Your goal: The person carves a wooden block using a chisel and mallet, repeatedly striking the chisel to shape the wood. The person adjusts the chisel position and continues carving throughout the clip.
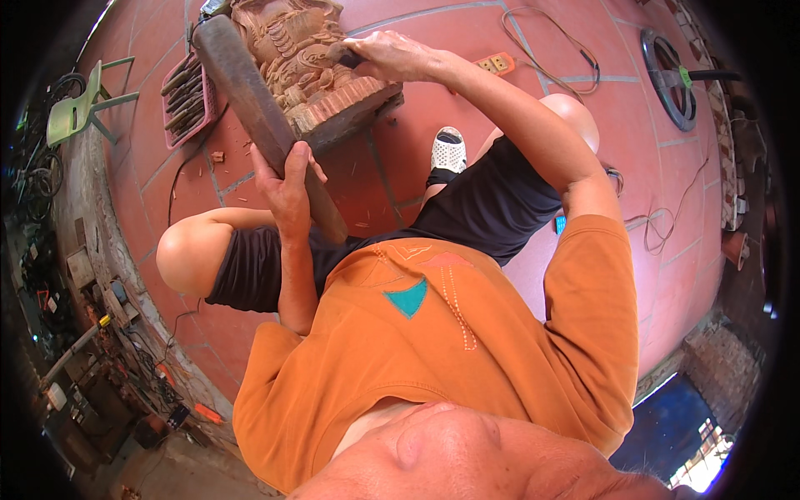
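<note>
A long squared wooden club (254, 96), dark brown and thicker at its far end, slants from the upper left down toward my lap. Around its lower part my left hand (287, 187) is closed, thumb on top. Beyond it stands a carved wooden figure (296, 54) with deep relief folds and a ridged base (346, 104). My right hand (392, 57) is closed at the figure's right side. A short dark end shows at its fingers against the carving; its kind is too hidden to tell.
A pink basket (208, 104) of carving tools sits left of the figure, near a green plastic chair (83, 108). Wood chips (218, 157) lie on the red tiles. To the right are a power strip (496, 64), a looped cable (596, 62) and a round-framed fan (671, 79).
</note>
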`<state>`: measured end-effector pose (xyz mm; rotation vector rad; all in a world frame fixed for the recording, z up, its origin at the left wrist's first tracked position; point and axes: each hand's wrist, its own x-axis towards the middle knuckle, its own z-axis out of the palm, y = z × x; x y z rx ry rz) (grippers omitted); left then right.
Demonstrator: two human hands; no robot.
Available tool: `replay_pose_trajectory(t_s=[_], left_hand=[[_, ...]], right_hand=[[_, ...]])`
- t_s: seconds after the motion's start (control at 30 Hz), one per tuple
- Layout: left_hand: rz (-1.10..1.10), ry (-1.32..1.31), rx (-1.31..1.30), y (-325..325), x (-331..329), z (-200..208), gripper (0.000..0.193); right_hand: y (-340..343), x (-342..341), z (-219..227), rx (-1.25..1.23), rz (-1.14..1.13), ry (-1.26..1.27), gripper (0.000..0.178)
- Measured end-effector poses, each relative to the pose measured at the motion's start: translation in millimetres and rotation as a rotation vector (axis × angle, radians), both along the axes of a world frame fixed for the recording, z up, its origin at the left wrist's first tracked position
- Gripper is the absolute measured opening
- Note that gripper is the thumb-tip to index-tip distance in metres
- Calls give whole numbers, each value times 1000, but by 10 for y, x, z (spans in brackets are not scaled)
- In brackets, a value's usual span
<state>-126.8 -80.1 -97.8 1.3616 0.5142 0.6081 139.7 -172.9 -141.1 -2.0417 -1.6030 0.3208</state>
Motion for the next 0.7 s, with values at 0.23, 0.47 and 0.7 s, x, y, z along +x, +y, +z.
replay_pose_trajectory(t_s=[0.23,0.47,0.7], left_hand=[[-266,395,30,-2,17,-46,29],[17,47,21,-22,0,53,24],[-273,365,235,-53,83,-9,29]], right_hand=[[-19,-41,1,13,29,-73,50],[-19,-68,95,28,50,-52,46],[4,-64,67,-30,78,-75,44]])
